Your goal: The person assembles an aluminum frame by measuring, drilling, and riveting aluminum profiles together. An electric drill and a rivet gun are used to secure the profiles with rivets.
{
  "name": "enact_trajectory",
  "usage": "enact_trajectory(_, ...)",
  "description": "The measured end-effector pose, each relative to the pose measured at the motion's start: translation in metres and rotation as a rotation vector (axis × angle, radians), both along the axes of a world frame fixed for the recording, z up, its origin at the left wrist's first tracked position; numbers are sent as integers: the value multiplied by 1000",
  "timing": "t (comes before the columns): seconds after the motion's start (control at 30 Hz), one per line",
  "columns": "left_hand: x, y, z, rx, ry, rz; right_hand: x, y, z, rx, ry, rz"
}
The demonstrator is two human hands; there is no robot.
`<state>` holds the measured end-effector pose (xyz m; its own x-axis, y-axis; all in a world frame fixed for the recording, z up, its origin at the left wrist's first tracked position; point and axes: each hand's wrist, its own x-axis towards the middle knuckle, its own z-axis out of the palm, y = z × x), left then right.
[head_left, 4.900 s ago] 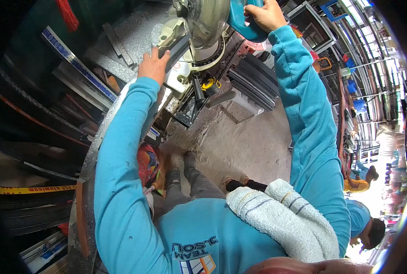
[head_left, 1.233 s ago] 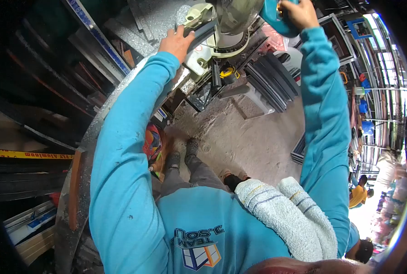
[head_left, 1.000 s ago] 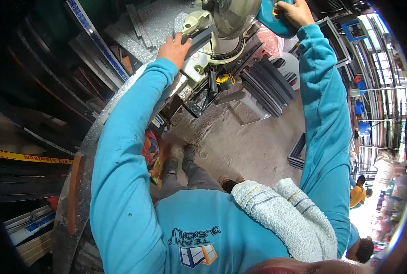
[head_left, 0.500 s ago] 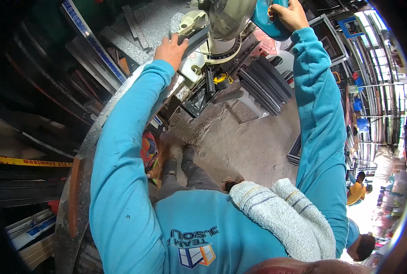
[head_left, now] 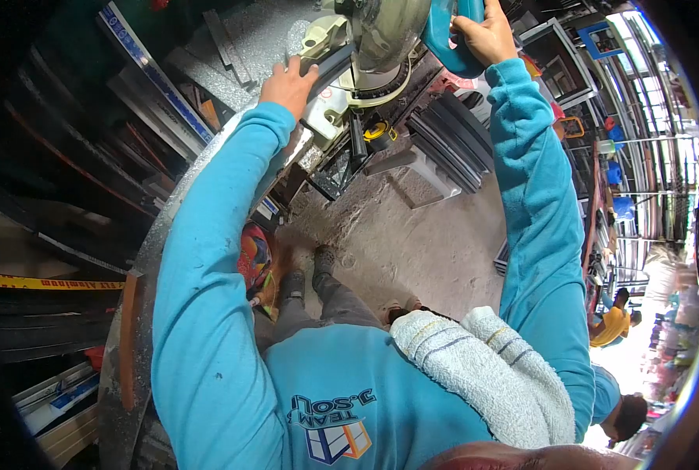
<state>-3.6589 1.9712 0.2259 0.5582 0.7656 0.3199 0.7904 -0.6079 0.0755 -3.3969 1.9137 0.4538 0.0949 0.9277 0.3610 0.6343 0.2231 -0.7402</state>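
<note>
A miter saw with a cloudy blade guard and a pale base stands on the bench at the top of the head view. My left hand is closed on a dark metal profile, which lies on the saw beside the guard. At the upper right, my right hand wraps round the saw's teal handle. The profile's inner end is close to the guard; the blade itself is hidden.
Below the saw are a yellow tape measure and a stack of dark profiles. Long metal bars lie to the left. A white towel hangs over my shoulder. Other people, one in a yellow shirt, are at the far right.
My right hand and the teal handle appear slightly farther left and lower. My left hand stays on the profile, and the whole view has shifted a little.
</note>
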Motion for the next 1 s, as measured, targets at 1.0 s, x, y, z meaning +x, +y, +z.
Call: enact_trajectory(1.0,-2,3,-1,-16,-8,-18,-4,-31,-143,418,-209,-100)
